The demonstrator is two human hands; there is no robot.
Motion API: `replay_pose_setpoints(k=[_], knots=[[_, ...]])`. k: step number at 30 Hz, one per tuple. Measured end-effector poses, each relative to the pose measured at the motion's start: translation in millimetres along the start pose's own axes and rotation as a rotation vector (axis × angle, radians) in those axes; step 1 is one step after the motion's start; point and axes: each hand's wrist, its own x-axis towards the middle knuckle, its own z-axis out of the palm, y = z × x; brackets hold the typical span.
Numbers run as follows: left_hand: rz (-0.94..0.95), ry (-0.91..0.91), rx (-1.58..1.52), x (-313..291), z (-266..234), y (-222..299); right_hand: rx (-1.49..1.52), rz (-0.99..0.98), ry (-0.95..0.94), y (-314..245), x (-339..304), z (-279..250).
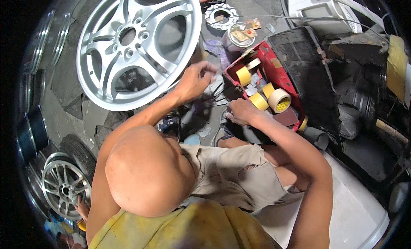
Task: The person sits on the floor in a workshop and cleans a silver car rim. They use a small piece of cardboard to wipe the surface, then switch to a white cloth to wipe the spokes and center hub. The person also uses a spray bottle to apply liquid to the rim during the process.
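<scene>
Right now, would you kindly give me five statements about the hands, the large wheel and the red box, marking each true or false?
1. The left hand is nearer the large silver wheel than the right hand is. True.
2. A tyre is fitted on the large silver wheel. False: it is a bare rim.
3. The red box holds yellow tape rolls. True.
4. The right hand rests on the large silver wheel. False: it is at the near side of the red box.
5. In the picture, the red box is right of the large silver wheel. True.
</scene>
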Motion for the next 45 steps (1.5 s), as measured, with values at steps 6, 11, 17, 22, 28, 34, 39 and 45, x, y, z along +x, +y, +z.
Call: replay_pose_setpoints(k=[6, 11, 17, 22, 28, 34, 39, 45], knots=[[-0.253, -0.456, 0.073, -91, -19, -54, 0.067, 0.051, 0.374, 7, 68, 73], [-0.292, -0.432, 0.259, -122, -21, -97, 0.517, 0.488, 0.605, -29, 86, 59], [-0.36, -0.207, 0.448, -112, -18, -108, 0.472, 0.581, 0.622, -35, 90, 67], [-0.582, -0.292, 0.551, -91, -11, -133, 0.403, 0.337, 0.494, -76, 72, 92], [-0.143, 0.308, 0.722, -61, 0, -193, 0.49, 0.417, 0.597, -77, 77, 124], [0.025, -0.171, 0.773, -87, -22, -197, 0.788, 0.347, 0.713, -80, 82, 133], [-0.413, -0.289, 0.143, -114, -35, -131, 1.181, 0.121, 0.63, -97, 73, 127], [-0.552, -0.353, -0.321, -120, -39, -137, 1.125, 0.166, 0.472, -105, 58, 109]])
